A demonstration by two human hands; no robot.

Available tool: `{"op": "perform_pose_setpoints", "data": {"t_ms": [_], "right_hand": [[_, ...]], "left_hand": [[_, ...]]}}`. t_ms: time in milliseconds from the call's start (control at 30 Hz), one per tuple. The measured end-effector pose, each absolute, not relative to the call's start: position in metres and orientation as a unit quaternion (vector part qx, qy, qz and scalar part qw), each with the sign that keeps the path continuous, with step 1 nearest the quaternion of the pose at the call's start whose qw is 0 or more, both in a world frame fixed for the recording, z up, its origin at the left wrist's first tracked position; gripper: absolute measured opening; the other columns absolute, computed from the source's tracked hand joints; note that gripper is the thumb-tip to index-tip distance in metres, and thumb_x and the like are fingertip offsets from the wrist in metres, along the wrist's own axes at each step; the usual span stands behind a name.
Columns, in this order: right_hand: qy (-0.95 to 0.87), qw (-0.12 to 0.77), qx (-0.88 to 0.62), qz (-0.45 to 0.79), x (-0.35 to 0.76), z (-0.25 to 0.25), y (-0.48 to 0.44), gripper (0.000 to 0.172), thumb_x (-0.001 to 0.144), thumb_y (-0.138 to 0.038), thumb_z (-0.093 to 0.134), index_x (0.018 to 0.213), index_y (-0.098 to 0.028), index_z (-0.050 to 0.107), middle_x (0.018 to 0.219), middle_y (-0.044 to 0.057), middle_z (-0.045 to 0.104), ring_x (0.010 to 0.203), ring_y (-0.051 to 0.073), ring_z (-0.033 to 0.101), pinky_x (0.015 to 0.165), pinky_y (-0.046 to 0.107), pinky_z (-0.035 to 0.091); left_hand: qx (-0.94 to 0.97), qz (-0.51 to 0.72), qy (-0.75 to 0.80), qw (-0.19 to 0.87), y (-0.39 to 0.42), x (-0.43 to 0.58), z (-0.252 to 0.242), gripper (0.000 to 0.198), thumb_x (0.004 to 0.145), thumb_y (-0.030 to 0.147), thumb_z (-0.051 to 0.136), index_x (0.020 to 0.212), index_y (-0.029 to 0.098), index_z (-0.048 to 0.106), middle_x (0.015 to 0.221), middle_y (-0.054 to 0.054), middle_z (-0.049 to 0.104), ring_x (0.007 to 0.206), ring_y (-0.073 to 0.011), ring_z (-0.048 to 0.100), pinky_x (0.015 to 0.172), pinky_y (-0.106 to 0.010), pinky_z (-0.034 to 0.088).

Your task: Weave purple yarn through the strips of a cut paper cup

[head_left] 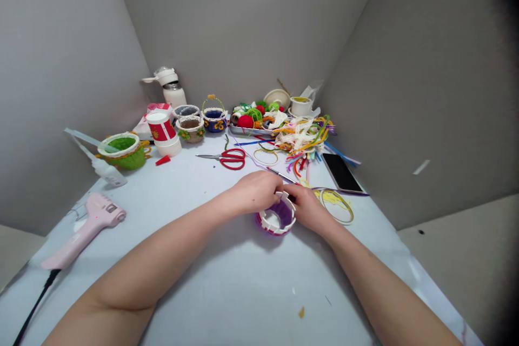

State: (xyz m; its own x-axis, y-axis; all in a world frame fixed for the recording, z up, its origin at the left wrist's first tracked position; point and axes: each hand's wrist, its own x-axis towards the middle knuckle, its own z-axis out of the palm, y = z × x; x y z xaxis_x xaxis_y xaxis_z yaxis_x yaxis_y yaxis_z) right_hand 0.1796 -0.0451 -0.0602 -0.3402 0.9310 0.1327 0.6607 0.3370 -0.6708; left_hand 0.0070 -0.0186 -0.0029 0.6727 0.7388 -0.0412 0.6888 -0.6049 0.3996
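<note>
A short cup (pixel 292 215) with white tabs around its rim and purple yarn inside lies tilted on the table with its opening toward me. My left hand (pixel 259 190) is closed at its upper left rim, with fingertips reaching over the edge. From the right, my right hand (pixel 307 203) wraps its fingers on the cup's far side. The fingertips of both hands are partly hidden. A thin purple yarn (pixel 252 158) runs back across the table from near the cup. Just beyond my hands lies a pen (pixel 283 175).
Red-handled scissors (pixel 232 159) lie behind my left hand. A pink glue gun (pixel 87 230) rests at the left near a glue bottle (pixel 108 172) and a green basket (pixel 127 158). A tape ring (pixel 337 207), a phone (pixel 341 173) and bundled yarn (pixel 302 138) are at the right.
</note>
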Motion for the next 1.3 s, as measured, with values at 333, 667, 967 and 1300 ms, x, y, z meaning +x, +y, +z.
{"op": "perform_pose_setpoints", "data": {"t_ms": [333,667,967,1300], "right_hand": [[-0.794,0.249,-0.498,0.244,0.183,-0.056,-0.045,0.019,0.085,-0.026,0.05,0.077,-0.016,0.065,0.077,0.003,0.066,0.071,0.017,0.057,0.063,0.025,0.04],[-0.768,0.21,-0.525,0.299,0.219,-0.026,-0.054,0.016,0.081,-0.031,0.056,0.074,-0.018,0.062,0.065,-0.001,0.055,0.059,0.012,0.045,0.054,0.023,0.035],[-0.7,0.326,-0.532,0.348,0.189,-0.022,-0.062,0.025,0.082,-0.039,0.058,0.076,-0.016,0.063,0.07,0.003,0.06,0.064,0.014,0.051,0.057,0.024,0.04],[-0.847,0.261,-0.419,0.198,0.188,-0.011,-0.066,0.013,0.087,-0.022,0.053,0.079,-0.018,0.062,0.075,0.002,0.058,0.07,0.013,0.053,0.064,0.025,0.04]], "left_hand": [[0.888,0.083,0.402,0.205,-0.021,0.011,-0.003,0.02,0.077,0.028,0.051,0.075,0.019,0.069,0.074,-0.004,0.069,0.066,-0.015,0.058,0.057,-0.024,0.037],[0.881,0.082,0.43,0.181,-0.022,0.013,-0.004,0.021,0.077,0.027,0.048,0.077,0.021,0.068,0.078,-0.005,0.069,0.073,-0.0177,0.059,0.059,-0.026,0.037],[0.886,0.067,0.43,0.16,-0.024,0.014,-0.002,0.023,0.079,0.028,0.047,0.078,0.019,0.068,0.078,-0.006,0.069,0.074,-0.0187,0.061,0.061,-0.027,0.04],[0.892,0.067,0.422,0.147,-0.023,0.015,-0.005,0.025,0.081,0.029,0.046,0.078,0.018,0.069,0.078,-0.007,0.07,0.074,-0.0187,0.062,0.062,-0.026,0.042]]}}
